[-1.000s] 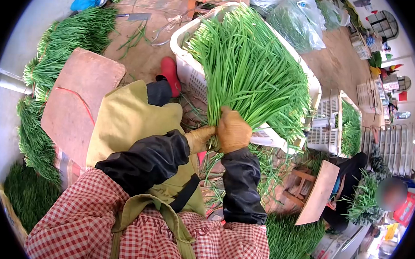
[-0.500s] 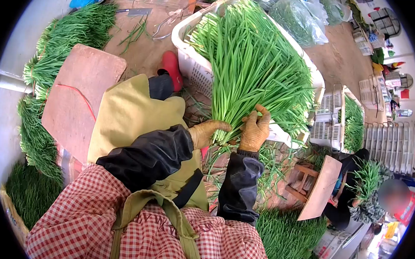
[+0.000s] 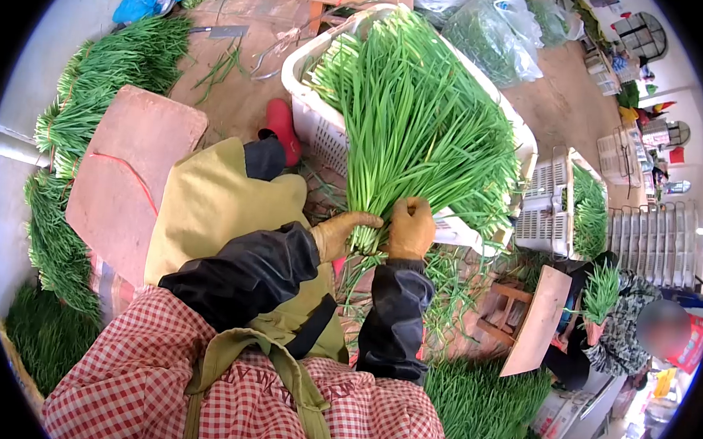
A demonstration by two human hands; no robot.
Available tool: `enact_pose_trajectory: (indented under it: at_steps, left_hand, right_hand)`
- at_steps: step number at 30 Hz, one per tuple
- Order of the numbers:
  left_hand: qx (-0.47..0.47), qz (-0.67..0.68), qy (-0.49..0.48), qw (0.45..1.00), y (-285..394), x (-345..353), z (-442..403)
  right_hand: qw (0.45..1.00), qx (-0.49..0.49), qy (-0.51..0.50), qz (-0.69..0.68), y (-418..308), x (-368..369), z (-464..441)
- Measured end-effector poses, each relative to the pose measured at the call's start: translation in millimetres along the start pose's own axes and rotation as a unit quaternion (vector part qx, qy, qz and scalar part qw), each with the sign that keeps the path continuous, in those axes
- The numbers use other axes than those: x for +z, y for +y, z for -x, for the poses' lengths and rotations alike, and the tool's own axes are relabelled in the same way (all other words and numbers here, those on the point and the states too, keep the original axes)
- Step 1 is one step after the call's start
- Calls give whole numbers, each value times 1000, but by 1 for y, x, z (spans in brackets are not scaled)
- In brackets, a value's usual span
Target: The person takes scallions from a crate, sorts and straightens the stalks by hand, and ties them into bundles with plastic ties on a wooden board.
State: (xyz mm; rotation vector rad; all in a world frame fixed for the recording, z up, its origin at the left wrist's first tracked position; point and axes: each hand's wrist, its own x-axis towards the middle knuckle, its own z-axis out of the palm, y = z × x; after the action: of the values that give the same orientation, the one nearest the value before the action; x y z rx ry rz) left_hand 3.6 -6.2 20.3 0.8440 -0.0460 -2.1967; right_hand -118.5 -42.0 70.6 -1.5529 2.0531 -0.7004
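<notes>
A bunch of long green chives (image 3: 374, 169) lies with its pale stem ends toward me, over the near side of a white plastic crate (image 3: 324, 138) heaped with more chives (image 3: 451, 137). My left hand (image 3: 336, 235), in a tan glove, is closed round the stems just above their cut ends. Against the right side of the same stems is my right hand (image 3: 411, 231), also gloved, its fingers curled in a pinch. What those fingertips hold is too small or hidden to make out.
A wooden board (image 3: 135, 176) lies left, with bundled chives (image 3: 117, 68) by the wall. A knife (image 3: 222, 31) is on the floor. A small stool (image 3: 533, 324) and another crate (image 3: 547, 202) stand right. A co-worker (image 3: 616, 329) holds greens at far right.
My right hand's raised fingers have curled down into a closed pinch beside the stems. The left hand keeps its grip. The co-worker's bunch is now more upright.
</notes>
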Motion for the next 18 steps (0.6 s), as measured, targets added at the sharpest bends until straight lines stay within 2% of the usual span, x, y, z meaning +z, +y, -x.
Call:
enact_pose_trajectory:
  at_steps: [1,2,4,5,6,7,9,10,12,14,16,17,18]
  left_hand:
    - [4,-4,-3,1000,2,3,2]
    - [10,8,-20,1000,2,5,3]
    - [15,18,-37,999,2,4,2]
    - [26,16,-43,999,0,2,0]
    - [36,15,-48,998,-2,0,-1]
    - [26,-17,33,999,6,18,18]
    - [1,-23,-6,1000,3,-3,5]
    - [-20,-27,-45,998,1,-15,-5]
    - [-5,14,-54,998,-3,-27,-14]
    - [8,-65,-116,991,1,-39,-14]
    - [16,-8,-201,979,0,-51,-27]
    - [237,-241,-221,915,1,-50,-26]
    - [227,-261,-181,921,2,-34,-15]
  right_hand:
    - [991,57,-16,-121,10,6,-4]
    - [991,54,-13,-123,22,12,-4]
    - [960,-16,25,-279,28,15,10]
    - [971,-27,28,-237,31,16,14]
    - [973,-80,84,-201,30,18,23]
    - [963,-193,97,-158,20,11,28]
    - [943,-299,106,-97,-2,-2,41]
    - [949,-251,67,-177,7,10,44]
    - [953,-266,8,-144,2,15,53]
    - [953,-258,13,-162,-3,19,60]
    - [929,-193,-70,-306,-17,10,73]
    - [906,-176,-91,-375,-25,-3,78]
    - [878,-195,-91,-428,-38,-31,80]
